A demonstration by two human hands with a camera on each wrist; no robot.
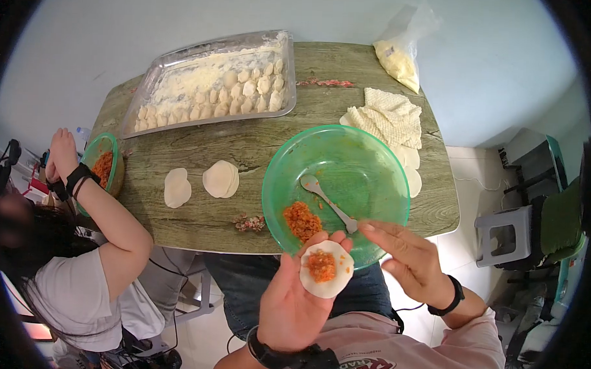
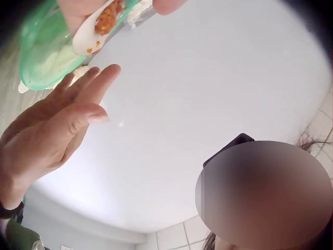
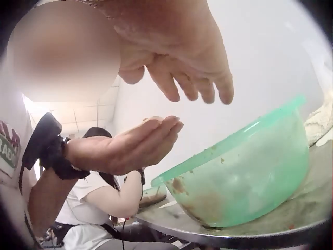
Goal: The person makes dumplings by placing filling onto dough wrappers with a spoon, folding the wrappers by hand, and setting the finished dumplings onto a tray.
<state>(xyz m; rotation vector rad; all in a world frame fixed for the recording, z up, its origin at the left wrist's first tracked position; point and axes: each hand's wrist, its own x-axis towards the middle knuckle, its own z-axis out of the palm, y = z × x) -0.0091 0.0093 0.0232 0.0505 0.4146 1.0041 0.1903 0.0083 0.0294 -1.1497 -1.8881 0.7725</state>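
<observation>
The left hand (image 1: 296, 301) is held palm up near the table's front edge, a round dough wrapper (image 1: 331, 288) lying on its palm and fingers. A mound of orange filling (image 1: 321, 267) sits on the wrapper, with small bits at its right. To the right, the right hand (image 1: 410, 261) hovers with fingers extended, holding nothing; it also shows in the left wrist view (image 2: 54, 125). Behind both hands stands a green bowl (image 1: 374, 161). Inside it are a grey spoon (image 1: 331, 202) and more orange filling (image 1: 302, 222).
A metal tray (image 1: 210, 121) with floured dumplings stands at the back left. Wrappers (image 1: 221, 179) lie left of the bowl, a cream cloth (image 1: 389, 116) right of it. A bag (image 1: 399, 58) is at the back right. Another person (image 1: 91, 262) sits at the left by a smaller bowl (image 1: 118, 172).
</observation>
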